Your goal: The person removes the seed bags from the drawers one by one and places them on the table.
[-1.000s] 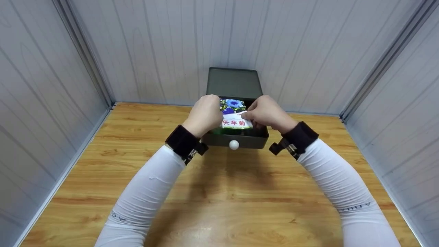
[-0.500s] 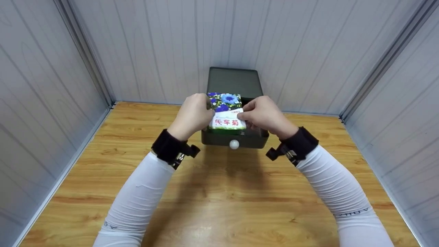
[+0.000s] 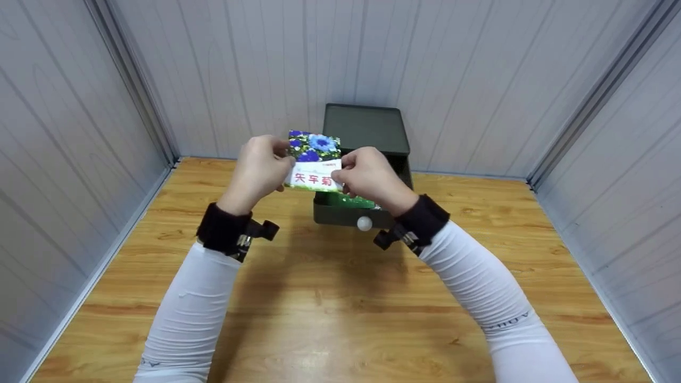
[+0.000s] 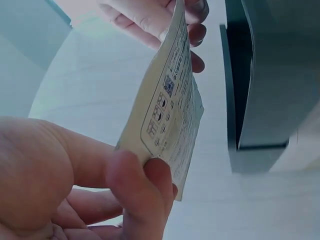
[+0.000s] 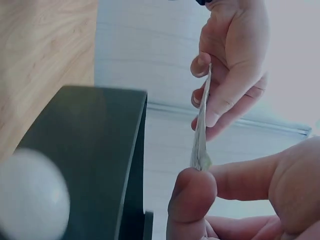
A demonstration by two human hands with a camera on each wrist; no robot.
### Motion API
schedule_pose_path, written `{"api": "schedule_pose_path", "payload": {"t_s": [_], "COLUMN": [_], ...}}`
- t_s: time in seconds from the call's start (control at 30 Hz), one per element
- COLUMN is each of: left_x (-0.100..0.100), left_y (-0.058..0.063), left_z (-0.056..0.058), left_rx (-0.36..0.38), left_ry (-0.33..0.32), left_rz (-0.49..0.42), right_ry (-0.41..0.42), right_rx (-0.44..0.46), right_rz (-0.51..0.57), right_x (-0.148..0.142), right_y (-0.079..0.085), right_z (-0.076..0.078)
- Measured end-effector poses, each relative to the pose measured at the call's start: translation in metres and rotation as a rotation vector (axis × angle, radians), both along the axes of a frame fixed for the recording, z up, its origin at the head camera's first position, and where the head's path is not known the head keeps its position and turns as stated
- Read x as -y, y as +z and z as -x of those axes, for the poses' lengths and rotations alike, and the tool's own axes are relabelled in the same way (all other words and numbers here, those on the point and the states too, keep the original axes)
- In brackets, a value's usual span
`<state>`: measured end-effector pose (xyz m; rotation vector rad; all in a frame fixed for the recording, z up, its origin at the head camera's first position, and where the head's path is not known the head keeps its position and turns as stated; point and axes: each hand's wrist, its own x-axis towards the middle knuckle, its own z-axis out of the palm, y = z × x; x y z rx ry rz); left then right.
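Observation:
A flower seed packet (image 3: 314,169) with blue cornflowers and red lettering is held up in the air, left of a dark green drawer box (image 3: 367,127). My left hand (image 3: 260,165) pinches its left edge between thumb and fingers. At the opposite edge, my right hand (image 3: 372,178) pinches the packet too. Its printed back, with small diagrams and a code square, faces the left wrist view, where the packet (image 4: 172,115) looks slightly bowed. The drawer (image 3: 340,215) stands pulled out, with something shiny and green (image 3: 351,201) inside, partly hidden by my right hand.
A round white knob (image 3: 364,223) sticks out from the drawer front. The box stands on a wood-grain table (image 3: 330,319) close to the pale back wall (image 3: 255,69). Side walls rise at left and right.
Both hands have lifted the seed packet out of the drawer and carried it up and to the left. The green thing in the drawer shows more now. The box stays put.

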<state>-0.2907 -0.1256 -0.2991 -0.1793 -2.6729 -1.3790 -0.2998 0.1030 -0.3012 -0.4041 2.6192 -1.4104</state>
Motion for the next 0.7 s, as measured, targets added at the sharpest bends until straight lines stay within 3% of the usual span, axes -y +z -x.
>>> {"api": "schedule_pose_path", "payload": {"t_s": [0.17,0.33,0.7], "left_x": [0.024,0.046,0.085], "left_y": [-0.002,-0.006,-0.019], "left_z": [-0.002,-0.004,-0.008], "left_rx": [0.005,0.010,-0.024], "left_ry": [0.026,0.035,0.088], "left_rz": [-0.029,-0.048,-0.039], "right_ry": [0.007,0.011,0.053], "right_rx": [0.017,-0.040,-0.107], "right_rz": [0.001,-0.093,-0.195], "right_x": [0.027,0.050,0.093], "right_y": [-0.001,-0.001,-0.005], "right_z": [0.000,0.000,-0.002]}}
